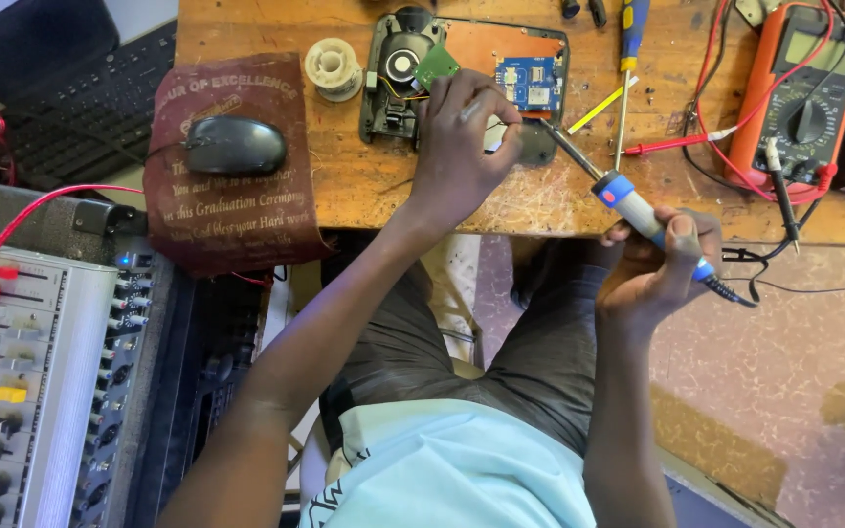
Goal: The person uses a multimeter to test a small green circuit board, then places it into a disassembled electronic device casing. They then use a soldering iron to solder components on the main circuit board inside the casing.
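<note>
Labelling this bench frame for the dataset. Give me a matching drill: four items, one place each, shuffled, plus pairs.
Things:
1. soldering iron
2. computer mouse
3. multimeter
4. solder spool

Places:
A. on the dark red cloth
B. far right of the wooden bench
C. in the right hand
D. on bare wood, just left of the opened device

Pairs: 1-C, 2-A, 3-B, 4-D
</note>
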